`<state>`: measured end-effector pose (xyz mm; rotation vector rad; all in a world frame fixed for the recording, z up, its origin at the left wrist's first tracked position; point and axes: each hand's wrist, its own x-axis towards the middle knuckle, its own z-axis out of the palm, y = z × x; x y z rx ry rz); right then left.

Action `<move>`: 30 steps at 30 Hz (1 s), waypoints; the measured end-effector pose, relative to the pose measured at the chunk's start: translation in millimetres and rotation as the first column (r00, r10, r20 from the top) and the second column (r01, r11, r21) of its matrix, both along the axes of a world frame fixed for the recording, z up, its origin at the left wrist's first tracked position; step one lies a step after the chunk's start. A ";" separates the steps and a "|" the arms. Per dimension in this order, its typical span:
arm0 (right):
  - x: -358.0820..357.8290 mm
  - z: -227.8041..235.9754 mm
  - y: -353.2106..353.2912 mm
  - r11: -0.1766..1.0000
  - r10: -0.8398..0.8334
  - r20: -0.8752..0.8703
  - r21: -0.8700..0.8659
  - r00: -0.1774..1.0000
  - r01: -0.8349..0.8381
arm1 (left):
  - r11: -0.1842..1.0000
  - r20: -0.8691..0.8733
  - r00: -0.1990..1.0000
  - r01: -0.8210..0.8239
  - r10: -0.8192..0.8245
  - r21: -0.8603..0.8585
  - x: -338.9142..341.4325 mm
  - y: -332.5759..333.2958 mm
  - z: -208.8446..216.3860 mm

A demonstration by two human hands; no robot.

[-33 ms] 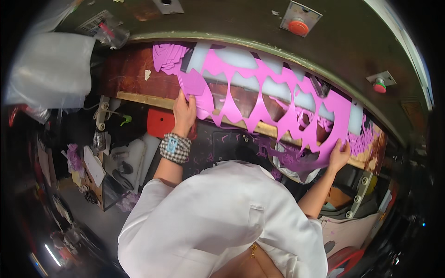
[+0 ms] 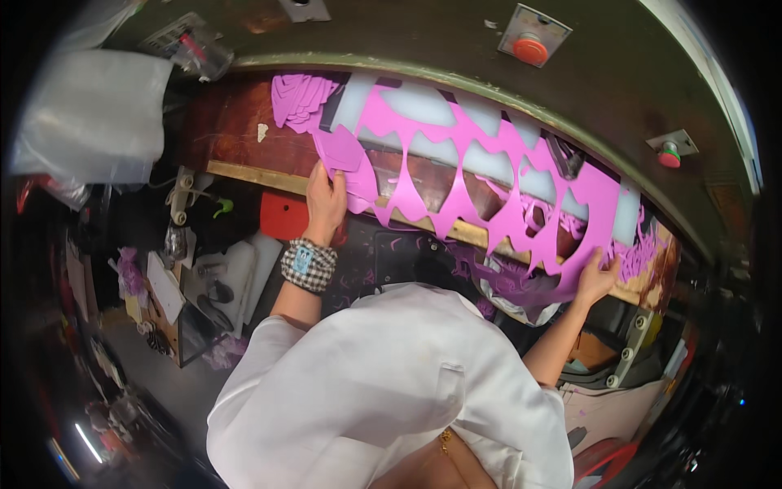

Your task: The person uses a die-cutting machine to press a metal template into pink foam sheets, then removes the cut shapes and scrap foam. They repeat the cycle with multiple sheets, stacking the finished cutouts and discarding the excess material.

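Observation:
A pink sheet (image 2: 464, 183) full of large cut-out holes stretches between my two hands over the bench. My left hand (image 2: 326, 200) pinches its left end, where several loose pink cut pieces (image 2: 342, 152) overlap the sheet. At the lower right corner, my right hand (image 2: 599, 279) grips the sheet's edge between thumb and fingers. Under the sheet lies a whitish board (image 2: 350, 102), partly seen through the holes. A fanned stack of pink pieces (image 2: 301, 102) rests at the board's left. Near the sheet's far right edge sits a dark object (image 2: 568, 160) whose kind is unclear.
Pink scraps (image 2: 643, 257) pile at the right end of the reddish-brown bench (image 2: 232, 130). Beyond stands a dark green machine body (image 2: 407, 33) with a red push button (image 2: 529, 50) and a smaller button (image 2: 669, 155). A plastic bag (image 2: 98, 122) hangs left, above a red seat (image 2: 285, 216).
The surroundings have shifted very slightly in view. Both hands keep their hold, and the sheet's lower right part has moved a little.

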<state>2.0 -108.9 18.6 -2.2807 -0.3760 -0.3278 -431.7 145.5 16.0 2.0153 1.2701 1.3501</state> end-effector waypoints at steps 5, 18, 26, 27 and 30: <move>-135.6 66.1 72.9 0.715 0.628 0.093 0.325 0.773 -0.619 | 0.985 0.106 0.984 0.154 -0.146 -0.073 10.1 -53.0 43.2; -237.9 72.5 75.2 0.139 0.985 -0.169 0.910 -0.044 -0.391 | 0.582 0.715 0.633 0.714 -0.297 -0.390 27.8 -140.3 61.3; -199.8 95.2 28.4 0.332 0.936 -0.139 0.656 0.324 -0.678 | 0.579 0.664 0.671 0.700 -0.330 -0.419 33.5 -139.2 79.2; -202.8 97.6 23.4 0.332 0.942 -0.122 0.458 0.311 -0.825 | 0.582 0.655 0.668 0.705 -0.353 -0.405 35.5 -144.9 81.7; -228.9 101.6 16.0 0.305 0.952 -0.158 0.375 0.263 -0.875 | 0.505 0.705 0.609 0.765 -0.364 -0.399 36.3 -165.2 86.7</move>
